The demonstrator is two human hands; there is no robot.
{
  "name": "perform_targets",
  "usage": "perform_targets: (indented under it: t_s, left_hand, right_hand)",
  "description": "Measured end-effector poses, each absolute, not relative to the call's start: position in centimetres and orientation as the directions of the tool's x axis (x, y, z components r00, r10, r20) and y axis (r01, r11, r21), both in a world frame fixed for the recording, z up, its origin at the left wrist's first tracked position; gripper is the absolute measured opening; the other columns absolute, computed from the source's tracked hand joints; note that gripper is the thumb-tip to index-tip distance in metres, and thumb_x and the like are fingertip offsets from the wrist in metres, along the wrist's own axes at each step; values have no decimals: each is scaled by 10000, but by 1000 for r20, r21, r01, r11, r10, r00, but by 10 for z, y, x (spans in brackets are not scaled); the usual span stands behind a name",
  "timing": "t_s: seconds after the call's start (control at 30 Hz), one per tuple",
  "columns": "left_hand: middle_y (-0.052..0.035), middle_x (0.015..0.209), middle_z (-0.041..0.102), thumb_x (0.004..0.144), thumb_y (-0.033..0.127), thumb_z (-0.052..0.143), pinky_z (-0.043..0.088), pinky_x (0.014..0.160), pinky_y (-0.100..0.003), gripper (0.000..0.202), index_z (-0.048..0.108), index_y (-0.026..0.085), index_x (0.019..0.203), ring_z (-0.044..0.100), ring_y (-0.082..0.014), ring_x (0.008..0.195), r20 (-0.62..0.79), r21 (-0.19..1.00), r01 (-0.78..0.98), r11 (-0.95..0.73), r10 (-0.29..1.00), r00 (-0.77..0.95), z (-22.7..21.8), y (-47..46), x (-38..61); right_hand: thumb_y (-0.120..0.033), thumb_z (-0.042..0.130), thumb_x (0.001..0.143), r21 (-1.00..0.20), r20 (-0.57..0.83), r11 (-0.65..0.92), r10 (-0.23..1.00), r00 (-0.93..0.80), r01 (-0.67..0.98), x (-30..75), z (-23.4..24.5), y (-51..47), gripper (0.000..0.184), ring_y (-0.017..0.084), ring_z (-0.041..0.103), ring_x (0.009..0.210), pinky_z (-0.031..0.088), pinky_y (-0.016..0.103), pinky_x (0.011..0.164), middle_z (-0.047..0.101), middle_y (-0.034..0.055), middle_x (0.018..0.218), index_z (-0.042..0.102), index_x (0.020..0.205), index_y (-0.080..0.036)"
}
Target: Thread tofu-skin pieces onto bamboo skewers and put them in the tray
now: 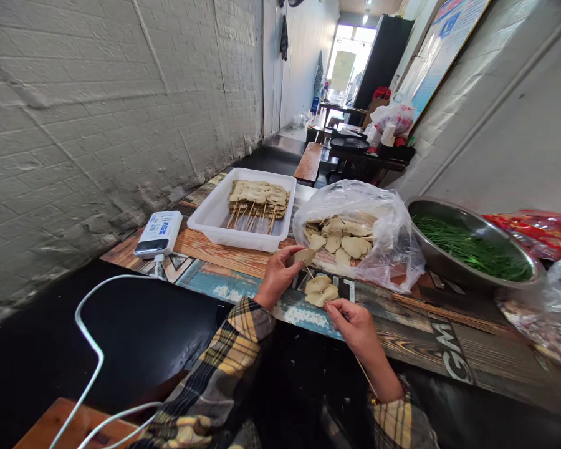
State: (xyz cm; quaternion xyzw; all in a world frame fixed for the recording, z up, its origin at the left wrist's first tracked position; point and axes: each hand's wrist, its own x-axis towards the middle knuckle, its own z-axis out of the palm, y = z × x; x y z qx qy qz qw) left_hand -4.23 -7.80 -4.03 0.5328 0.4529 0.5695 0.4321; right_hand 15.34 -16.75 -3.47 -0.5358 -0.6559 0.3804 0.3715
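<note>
My left hand point(279, 274) pinches a flat beige food slice point(305, 255) at the tip of a thin wooden skewer. Closed round that skewer is my right hand point(355, 327); the stick's lower end point(365, 376) runs back past my wrist. Several beige slices point(321, 291) are threaded on it just above my right fingers. Beyond my hands, an open clear plastic bag point(393, 249) holds loose slices point(343, 237) of the same kind. To its left a white plastic tray point(206, 218) contains a stack of filled skewers point(260, 193), their sticks pointing toward me.
A steel bowl point(472, 284) of cut green stalks point(470, 243) stands right of the bag. Bare skewers point(449, 312) lie before it. Red packaging point(537, 227) is at far right. A white device point(159, 234) with a cable point(91, 333) sits at the table's left end, near a wall.
</note>
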Motion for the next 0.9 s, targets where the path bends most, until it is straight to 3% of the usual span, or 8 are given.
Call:
perform_targets:
  t_s: [0.67, 0.9]
  left_hand:
    - [-66, 1038, 722, 727, 123, 632, 481, 898, -330, 317, 722, 187, 1024, 645, -212, 971, 371, 913, 206, -353, 927, -58, -37, -82, -40]
    - [-61, 989, 732, 705, 157, 670, 496, 840, -297, 300, 723, 173, 1000, 659, -203, 920, 292, 953, 104, -285, 954, -62, -34, -84, -37]
  right_hand:
    - [-415, 527, 897, -866, 122, 188, 978, -168, 464, 153, -38, -166, 352, 114, 452, 505, 328, 227, 496, 512, -20, 546, 710, 794, -133]
    - [-411, 525, 895, -856, 135, 192, 979, -151, 479, 152, -39, -165, 348, 115, 454, 498, 330, 228, 495, 514, -20, 538, 709, 791, -134]
